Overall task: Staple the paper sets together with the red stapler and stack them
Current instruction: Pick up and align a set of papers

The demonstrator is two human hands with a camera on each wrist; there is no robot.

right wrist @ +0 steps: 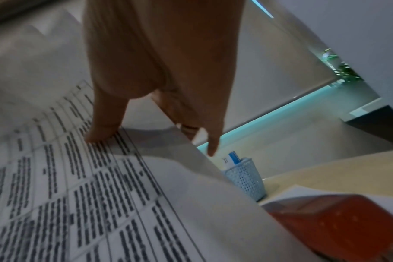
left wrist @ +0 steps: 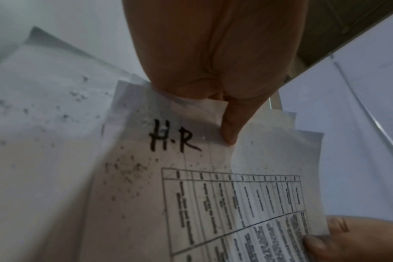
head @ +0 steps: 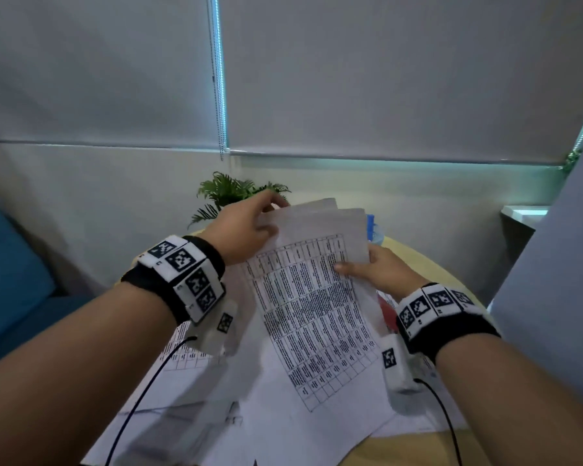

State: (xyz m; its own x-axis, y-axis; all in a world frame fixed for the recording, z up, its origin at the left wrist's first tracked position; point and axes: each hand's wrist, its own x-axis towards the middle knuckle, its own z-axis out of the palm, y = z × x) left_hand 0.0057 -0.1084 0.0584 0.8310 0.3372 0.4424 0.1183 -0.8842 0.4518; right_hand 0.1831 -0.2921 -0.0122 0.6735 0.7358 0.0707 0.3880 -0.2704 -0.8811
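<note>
White printed sheets, a thin set of paper with a ruled table and "H.R" handwritten at the top (head: pixel 312 297), are held lifted above the pale wooden worktop (head: pixel 428 264). The far top edge is pinched by the left hand (head: pixel 246 227), thumb on the printed face; the right edge is clasped by the right hand (head: pixel 381 269), thumb on top, fingers behind. Sheet edges at the top are seen staggered, not squared. More loose white sheets (head: pixel 283 432) lie spread beneath. The red plastic stapler (right wrist: pixel 339 225) rests on papers near the right wrist, untouched. Judgement: the set is light, limp and slippery between sheets; it should be gripped near one corner, edges tapped flush before stapling, or pages may skew.
</note>
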